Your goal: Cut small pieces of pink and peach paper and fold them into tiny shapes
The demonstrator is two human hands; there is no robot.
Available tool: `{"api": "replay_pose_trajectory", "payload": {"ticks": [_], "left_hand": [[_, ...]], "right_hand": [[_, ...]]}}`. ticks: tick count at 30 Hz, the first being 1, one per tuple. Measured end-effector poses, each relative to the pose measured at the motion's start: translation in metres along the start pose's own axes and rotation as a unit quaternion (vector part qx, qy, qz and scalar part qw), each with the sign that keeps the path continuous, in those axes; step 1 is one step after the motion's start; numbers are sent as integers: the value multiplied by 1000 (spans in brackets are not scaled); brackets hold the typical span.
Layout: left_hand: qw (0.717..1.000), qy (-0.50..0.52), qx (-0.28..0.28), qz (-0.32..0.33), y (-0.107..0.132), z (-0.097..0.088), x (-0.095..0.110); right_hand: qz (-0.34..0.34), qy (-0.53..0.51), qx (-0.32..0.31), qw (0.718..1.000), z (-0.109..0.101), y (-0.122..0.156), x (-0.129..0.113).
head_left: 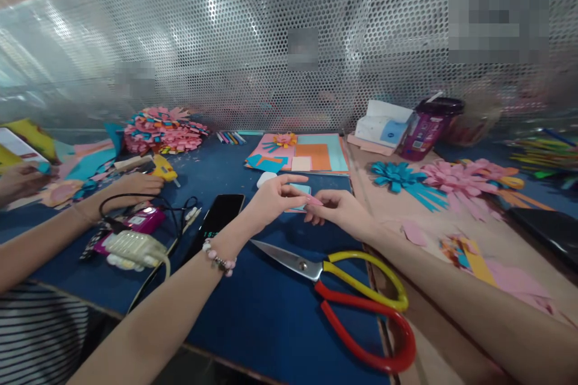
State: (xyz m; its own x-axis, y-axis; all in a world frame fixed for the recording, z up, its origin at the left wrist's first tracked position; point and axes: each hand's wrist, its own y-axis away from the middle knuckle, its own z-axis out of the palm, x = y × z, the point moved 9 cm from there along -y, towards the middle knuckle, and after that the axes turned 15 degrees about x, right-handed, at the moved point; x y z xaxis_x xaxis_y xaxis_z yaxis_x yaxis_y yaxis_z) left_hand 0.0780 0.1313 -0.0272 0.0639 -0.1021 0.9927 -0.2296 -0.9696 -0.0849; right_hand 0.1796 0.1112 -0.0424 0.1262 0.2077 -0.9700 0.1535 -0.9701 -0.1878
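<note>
In front of me, over the blue table, my left hand [279, 197] and my right hand [338, 210] meet at a small strip of pink paper [312, 200]. Both hands pinch it between thumb and fingers. Partly hidden behind my fingers lies a small light-blue paper square [301, 189], with a white rounded case [266, 178] to its left. Large scissors [303, 266] with one yellow and one red handle lie spread just below my hands. A black phone [221, 219] sits beside my left forearm.
Coloured paper sheets [336, 153] lie at the back. Paper flowers [397, 177] and scraps cover cardboard [419, 264] on the right, near a purple cup [428, 129]. At left, another person's hand [133, 186] is by a yellow glue gun [163, 168]; a plug adapter [138, 248] trails cables.
</note>
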Motion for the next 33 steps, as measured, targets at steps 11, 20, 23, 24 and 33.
{"api": "replay_pose_trajectory", "payload": {"ticks": [11,20,23,24,33], "left_hand": [[1000,-22,-9,-5,2,0,1],[1000,-27,-13,1,3,-1,3],[1000,-28,-11,0,2,0,2],[1000,-29,-11,0,2,0,1],[999,-44,-20,8,2,-1,3]], "right_hand": [[7,1,-1,1000,-1,0,0],[11,-11,-3,1000,-1,-1,2],[11,-14,-4,1000,-1,-1,2],[11,-15,-4,1000,-1,-1,2],[15,-29,-10,999,-1,-1,2]]}}
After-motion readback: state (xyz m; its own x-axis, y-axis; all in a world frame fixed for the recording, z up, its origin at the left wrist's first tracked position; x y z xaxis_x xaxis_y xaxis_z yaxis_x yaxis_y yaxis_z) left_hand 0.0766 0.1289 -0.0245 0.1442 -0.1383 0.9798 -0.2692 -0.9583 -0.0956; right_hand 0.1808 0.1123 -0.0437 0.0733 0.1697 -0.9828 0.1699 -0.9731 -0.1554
